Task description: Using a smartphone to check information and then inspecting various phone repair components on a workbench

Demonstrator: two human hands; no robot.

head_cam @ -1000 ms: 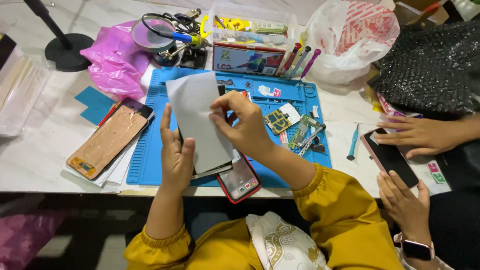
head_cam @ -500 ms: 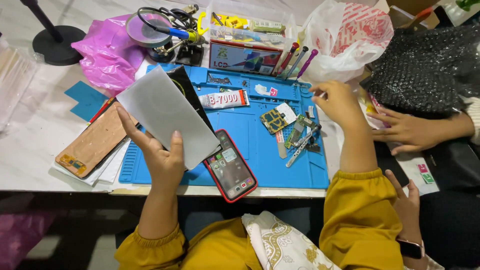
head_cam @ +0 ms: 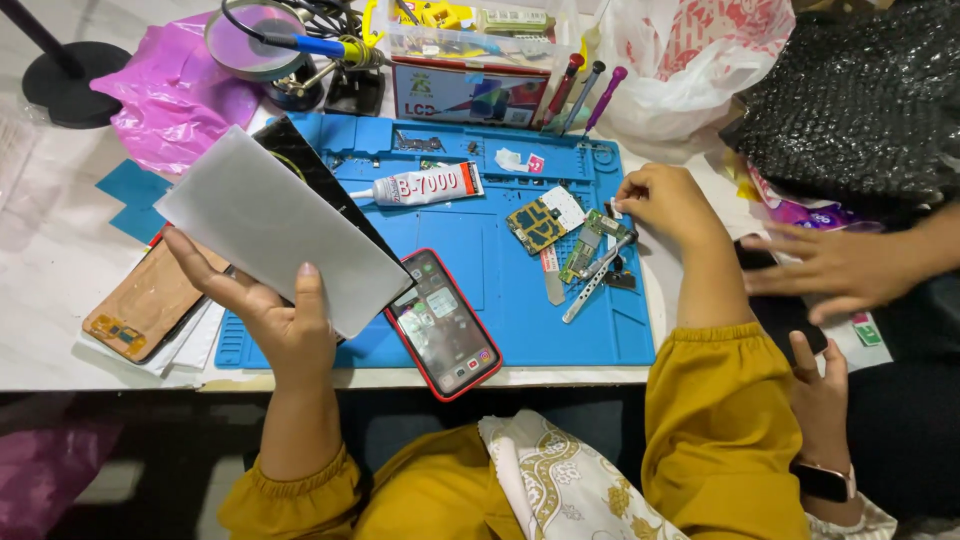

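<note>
While the left hand (head_cam: 285, 325) gripped a pale grey sheet (head_cam: 280, 230) with a black panel (head_cam: 315, 175) behind it, left of centre above the blue mat (head_cam: 480, 270), the right hand (head_cam: 665, 200) was curled loosely over the small tools (head_cam: 600, 275) at the mat's right edge; whether it pinched anything, cannot tell. Judgement: sheet best kept pinched by its lower edge, thumb off the face, held level. Sheet looked matte, flat, rectangular, unmarked. A red-cased phone (head_cam: 445, 325) lay lit at lower centre, a glue tube (head_cam: 420, 186) above it. Another person's hand (head_cam: 835, 268) rested on the counter (head_cam: 50, 300), far right.
</note>
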